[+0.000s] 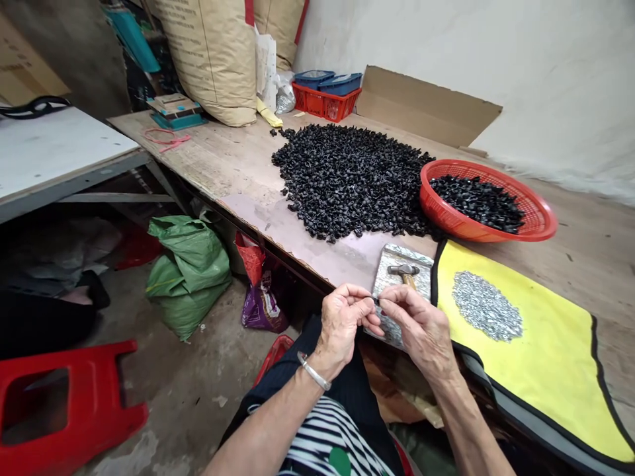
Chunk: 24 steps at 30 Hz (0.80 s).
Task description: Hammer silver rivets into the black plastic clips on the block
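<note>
My left hand [346, 322] and my right hand [415, 325] meet at the table's front edge, fingertips pinched together. Between them shows a tiny dark piece [376, 301], most of it covered by the fingers; it looks like one of the small black parts. Just beyond my hands lies a hammer [404, 270] on a silvery metal plate [391, 254]. To the right, a heap of small silver metal pieces [487, 306] rests on a yellow cloth [550, 357] with black edging. Behind spreads a large pile of small black parts [347, 178].
A red plastic basket [538, 215] with more black parts stands right of the pile. At the back are a red crate [325, 104] with blue trays and a large paper sack [213, 59]. A green sack [191, 271] and a red stool [94, 396] are on the floor at left.
</note>
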Each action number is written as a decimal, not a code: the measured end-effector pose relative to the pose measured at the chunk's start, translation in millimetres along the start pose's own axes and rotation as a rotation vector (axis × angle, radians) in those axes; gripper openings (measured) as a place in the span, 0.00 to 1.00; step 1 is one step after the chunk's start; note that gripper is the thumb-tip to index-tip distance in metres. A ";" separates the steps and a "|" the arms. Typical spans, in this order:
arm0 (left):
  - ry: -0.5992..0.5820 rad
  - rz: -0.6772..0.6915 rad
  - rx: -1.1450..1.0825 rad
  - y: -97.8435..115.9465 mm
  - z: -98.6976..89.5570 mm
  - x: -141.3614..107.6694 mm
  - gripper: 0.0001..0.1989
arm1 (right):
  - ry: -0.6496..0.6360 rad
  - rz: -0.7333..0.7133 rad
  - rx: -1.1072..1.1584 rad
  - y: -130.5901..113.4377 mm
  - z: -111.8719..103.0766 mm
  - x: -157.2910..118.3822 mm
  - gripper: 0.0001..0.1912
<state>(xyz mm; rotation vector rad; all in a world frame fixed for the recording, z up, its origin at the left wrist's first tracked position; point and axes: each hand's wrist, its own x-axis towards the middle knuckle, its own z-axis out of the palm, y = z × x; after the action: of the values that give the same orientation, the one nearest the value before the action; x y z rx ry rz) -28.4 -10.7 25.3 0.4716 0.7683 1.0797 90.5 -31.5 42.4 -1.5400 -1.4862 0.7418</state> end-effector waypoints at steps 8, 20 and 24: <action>0.019 0.003 0.042 -2.4 1.5 -0.9 0.09 | -0.020 -0.137 -0.091 0.4 -5.1 1.7 0.07; -0.099 0.036 0.167 -5.8 -6.5 0.2 0.05 | -0.026 0.388 0.415 1.9 -9.4 5.4 0.09; -0.172 0.029 0.156 -6.5 -10.9 1.6 0.05 | -0.040 0.485 0.482 -5.0 -8.9 1.2 0.09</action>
<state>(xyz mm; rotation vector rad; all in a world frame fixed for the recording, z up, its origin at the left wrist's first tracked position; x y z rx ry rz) -32.2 -12.1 13.2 0.7009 0.6974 0.9963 95.9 -32.1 51.0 -1.5119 -0.8646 1.3091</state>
